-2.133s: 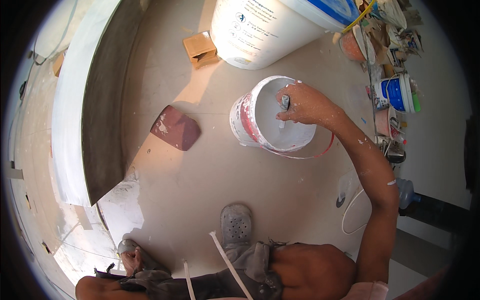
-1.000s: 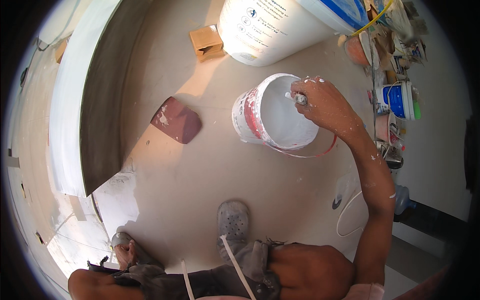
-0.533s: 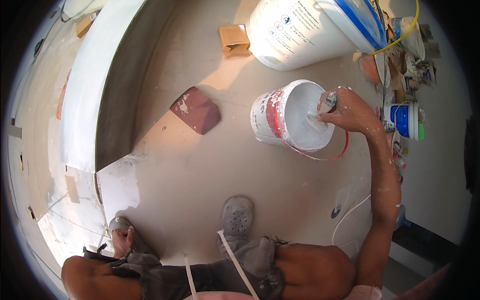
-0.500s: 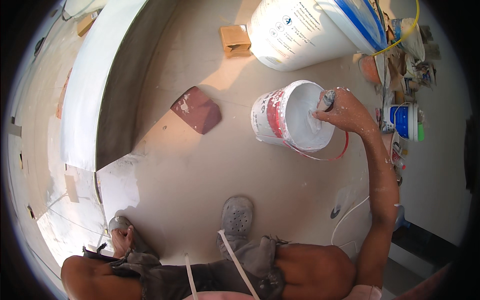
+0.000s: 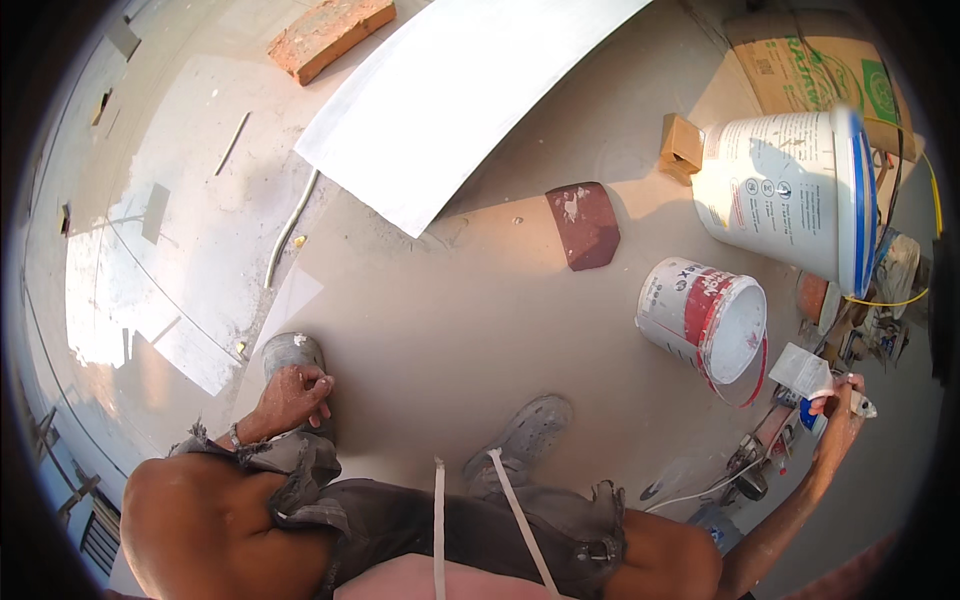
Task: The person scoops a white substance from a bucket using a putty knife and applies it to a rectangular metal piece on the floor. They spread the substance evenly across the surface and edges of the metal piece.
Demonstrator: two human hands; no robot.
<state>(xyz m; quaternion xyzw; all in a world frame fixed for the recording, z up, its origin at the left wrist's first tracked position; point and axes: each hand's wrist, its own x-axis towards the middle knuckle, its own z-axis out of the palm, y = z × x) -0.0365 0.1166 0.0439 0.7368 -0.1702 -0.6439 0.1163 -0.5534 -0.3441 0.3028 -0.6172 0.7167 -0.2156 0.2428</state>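
My right hand (image 5: 842,400) grips a flat paintbrush (image 5: 802,371) by its handle, out at the right beyond the paint bucket. Its broad head is coated white and points up and left, apart from the bucket. That white and red bucket (image 5: 684,305) lies tilted toward me, with white paint inside and a red handle hanging from its rim. My left hand (image 5: 298,396) is beside my left shoe (image 5: 292,350), fingers curled in with nothing seen in them. Ahead stands a long white panel (image 5: 440,90), its near corner close to the floor.
A large white tub (image 5: 770,190) with a blue rim lies at the right behind the bucket, beside a small cardboard box (image 5: 681,148). A dark red piece (image 5: 584,226) rests on the floor. A brick (image 5: 330,38) sits beyond the panel. Cables and clutter line the right wall.
My right hand has lifted the paintbrush out of the bucket and carried it right and nearer me. My view has turned left, and my left hand has come up from beside the shoe.
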